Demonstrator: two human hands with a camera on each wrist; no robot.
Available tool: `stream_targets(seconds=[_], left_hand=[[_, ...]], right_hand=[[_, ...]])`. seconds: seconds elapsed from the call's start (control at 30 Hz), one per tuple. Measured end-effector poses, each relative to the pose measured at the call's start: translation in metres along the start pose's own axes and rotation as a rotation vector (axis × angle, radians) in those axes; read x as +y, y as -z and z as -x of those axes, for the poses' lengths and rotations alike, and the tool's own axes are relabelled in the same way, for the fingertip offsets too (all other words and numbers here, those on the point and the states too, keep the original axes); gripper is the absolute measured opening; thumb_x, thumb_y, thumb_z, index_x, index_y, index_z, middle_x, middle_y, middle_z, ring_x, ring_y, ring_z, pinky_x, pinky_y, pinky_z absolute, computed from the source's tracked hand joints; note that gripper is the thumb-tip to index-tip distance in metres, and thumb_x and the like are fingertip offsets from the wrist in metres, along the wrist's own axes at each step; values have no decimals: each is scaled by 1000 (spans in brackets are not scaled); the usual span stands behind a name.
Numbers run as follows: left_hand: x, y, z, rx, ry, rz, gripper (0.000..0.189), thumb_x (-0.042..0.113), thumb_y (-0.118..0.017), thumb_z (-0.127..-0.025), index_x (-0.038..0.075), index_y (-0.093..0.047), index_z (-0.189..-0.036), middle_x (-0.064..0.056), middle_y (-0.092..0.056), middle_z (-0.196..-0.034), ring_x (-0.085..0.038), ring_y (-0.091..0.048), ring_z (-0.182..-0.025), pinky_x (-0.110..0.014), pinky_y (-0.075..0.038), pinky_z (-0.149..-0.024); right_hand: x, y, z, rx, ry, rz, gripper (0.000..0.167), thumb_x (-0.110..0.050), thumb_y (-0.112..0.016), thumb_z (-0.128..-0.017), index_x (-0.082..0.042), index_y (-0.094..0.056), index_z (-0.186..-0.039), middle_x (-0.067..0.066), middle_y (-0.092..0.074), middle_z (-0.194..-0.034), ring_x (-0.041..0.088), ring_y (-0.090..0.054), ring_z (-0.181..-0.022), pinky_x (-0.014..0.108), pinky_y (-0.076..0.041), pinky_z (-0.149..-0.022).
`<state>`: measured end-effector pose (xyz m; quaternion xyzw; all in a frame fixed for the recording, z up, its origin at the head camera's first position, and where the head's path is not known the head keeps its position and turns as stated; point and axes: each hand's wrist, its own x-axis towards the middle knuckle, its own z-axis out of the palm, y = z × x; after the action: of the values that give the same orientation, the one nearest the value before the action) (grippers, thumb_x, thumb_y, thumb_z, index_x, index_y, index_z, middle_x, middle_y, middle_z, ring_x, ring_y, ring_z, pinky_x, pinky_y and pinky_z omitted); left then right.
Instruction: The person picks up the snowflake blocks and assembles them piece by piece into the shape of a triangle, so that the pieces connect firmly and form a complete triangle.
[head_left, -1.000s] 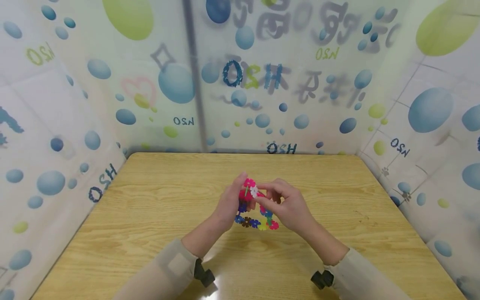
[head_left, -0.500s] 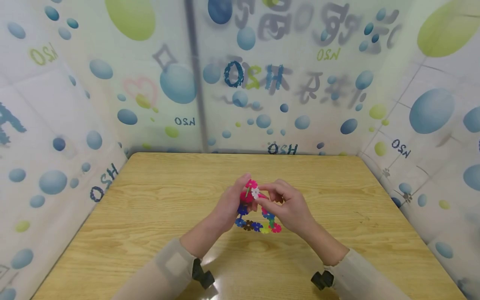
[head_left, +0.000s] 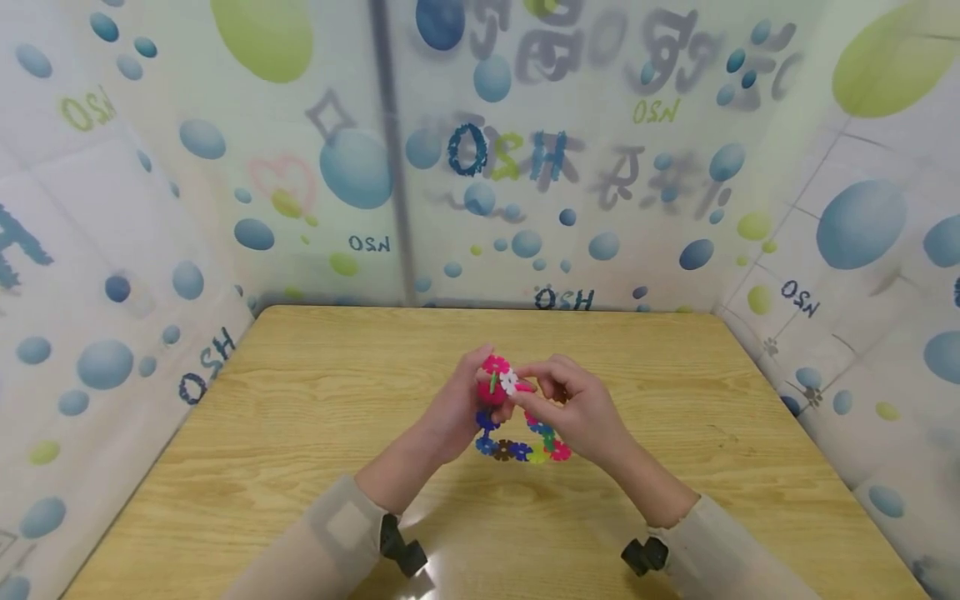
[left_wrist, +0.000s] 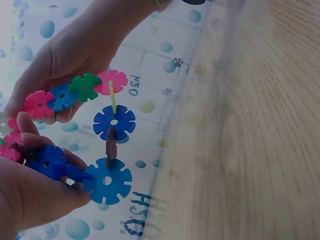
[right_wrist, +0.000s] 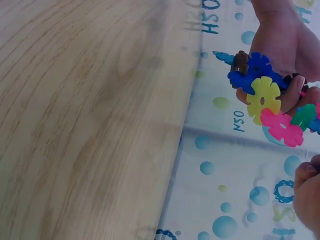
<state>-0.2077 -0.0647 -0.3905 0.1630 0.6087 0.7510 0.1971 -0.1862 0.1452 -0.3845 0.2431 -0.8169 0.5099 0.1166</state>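
Observation:
A chain of flower-shaped plastic snowflake discs hangs in a loop between my hands. My left hand (head_left: 447, 410) holds its left side, thumb up behind a pink disc (head_left: 495, 364). With thumb and forefinger, my right hand (head_left: 583, 408) pinches a pink disc beside the white disc (head_left: 508, 382). Along the hanging bottom run a brown disc (head_left: 503, 450), a yellow disc (head_left: 537, 453) and several blue ones. In the left wrist view, a green disc (left_wrist: 85, 87) sits between pink and blue discs below the right hand. Fingers hide part of the chain.
Beneath the hands lies a wood-grain table (head_left: 300, 375). Patterned curtain-like walls (head_left: 480, 233) with blue and green spots enclose its back and sides. A black wrist camera (head_left: 402, 546) sits at the left cuff, another black camera (head_left: 643, 557) at the right.
The hanging lower part of the chain has swung slightly to the right. Both hands keep their holds, with only small shifts.

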Motion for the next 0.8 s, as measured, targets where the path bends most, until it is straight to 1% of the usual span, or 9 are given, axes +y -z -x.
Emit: stream_targets(seconds=[0.13, 0.3, 0.5, 0.6, 0.73, 0.8], left_hand=[[0, 0, -1, 0, 2, 12, 65, 70, -35, -110, 17, -67, -89, 3, -63, -75, -15, -54, -74, -30, -48, -79], [-1, -1, -2, 12, 15, 46, 64, 68, -35, -111, 18, -67, -88, 5, -62, -74, -15, -54, -74, -30, -47, -79], [-1, -3, -1, 34, 59, 102, 57, 69, -39, -111, 17, -62, -103, 4, -62, -83, -14, -54, -77, -28, -47, -80], [0, -4, -2, 40, 56, 99, 57, 68, -40, -111, 16, -61, -106, 4, -62, -84, -14, -55, -78, -27, -48, -80], [2, -4, -3, 41, 45, 64, 58, 71, -44, -109, 16, -62, -107, 4, -62, -82, -13, -54, -76, -27, -48, -77], [3, -3, -4, 45, 49, 31, 60, 73, -44, -108, 16, -64, -104, 4, -63, -81, -13, -54, -75, -27, -49, -76]], right_hand=[[-1, 1, 1, -2, 10, -5, 25, -11, -86, -96, -14, -82, -120, -1, -49, -82, 17, -48, -74, 23, -41, -60], [-1, 1, 1, -5, 23, -16, 25, -9, -86, -96, -14, -82, -120, -2, -49, -82, 16, -48, -75, 23, -42, -60], [-3, 1, 0, 6, 34, -32, 26, -8, -85, -96, -14, -82, -121, -1, -49, -82, 16, -47, -75, 23, -41, -59], [-3, 1, -1, 14, 30, -39, 26, -9, -85, -96, -15, -82, -121, 0, -48, -82, 16, -47, -75, 24, -39, -58], [-1, 2, -1, 15, 4, -40, 26, -11, -86, -96, -15, -82, -122, 0, -50, -83, 17, -47, -74, 23, -39, -59], [2, 4, 0, 11, -15, -33, 29, -12, -85, -97, -15, -81, -125, 0, -53, -85, 16, -48, -73, 23, -41, -61]])
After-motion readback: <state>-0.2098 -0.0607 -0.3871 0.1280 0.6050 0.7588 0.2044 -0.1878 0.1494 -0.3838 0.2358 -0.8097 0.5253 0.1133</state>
